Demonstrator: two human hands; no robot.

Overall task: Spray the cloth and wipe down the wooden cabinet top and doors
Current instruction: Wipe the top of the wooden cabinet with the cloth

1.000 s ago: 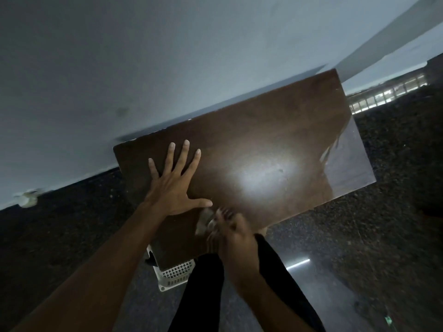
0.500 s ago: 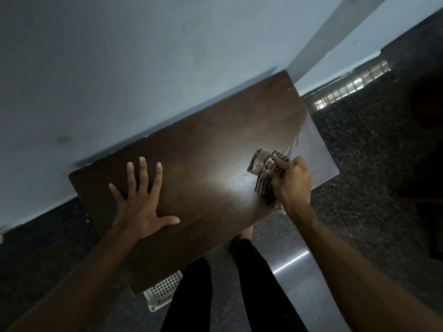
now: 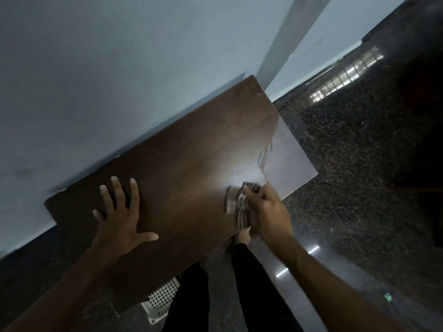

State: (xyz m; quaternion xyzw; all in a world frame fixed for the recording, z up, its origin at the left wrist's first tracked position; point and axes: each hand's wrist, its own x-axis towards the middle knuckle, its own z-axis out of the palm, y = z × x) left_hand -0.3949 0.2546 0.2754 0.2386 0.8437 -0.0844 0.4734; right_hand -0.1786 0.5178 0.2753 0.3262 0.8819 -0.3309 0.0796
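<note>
At near right edge of dark brown wooden cabinet top (image 3: 182,164): right hand (image 3: 268,212) clenched round bunched striped cloth (image 3: 236,207), drawn nearer since half-second ago. Left hand (image 3: 122,219) flat, splayed, unmoved. Pale far-right strip likely unwiped; doors pending.

The cabinet top (image 3: 191,164) is a dark brown, glossy wooden slab, rectangular, with its long back edge against the pale wall. A bright glare sits on it near its front right part, and the strip at its right end looks paler and hazier than the rest, with a ragged border between them. The cloth (image 3: 236,206) is striped in light and dark bands, bunched up, and lies on the top near the front edge, gripped by the right hand (image 3: 267,212).
</note>
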